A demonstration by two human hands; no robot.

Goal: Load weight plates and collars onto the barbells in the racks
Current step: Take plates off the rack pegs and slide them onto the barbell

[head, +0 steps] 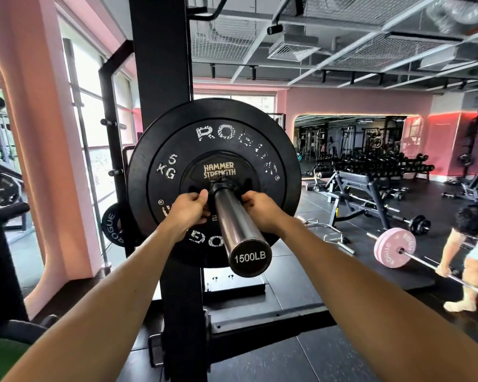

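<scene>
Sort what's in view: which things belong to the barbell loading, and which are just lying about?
In the job: barbell sleeve, large Rogue plate, small Hammer Strength plate, collar, left hand, right hand.

Lying about: pink-plate barbell, bench, dumbbell rack, stored Rogue plate.

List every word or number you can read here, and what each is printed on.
"1500LB": barbell end cap.
"HAMMER STRENGTH": small inner plate.
"ROGUE", worn, and "5 KG": large black plate.
"ROGUE": pink plates on the floor barbell.
"ROGUE": stored plate on the rack.
Lower print on the large plate: partly hidden, unreadable.
</scene>
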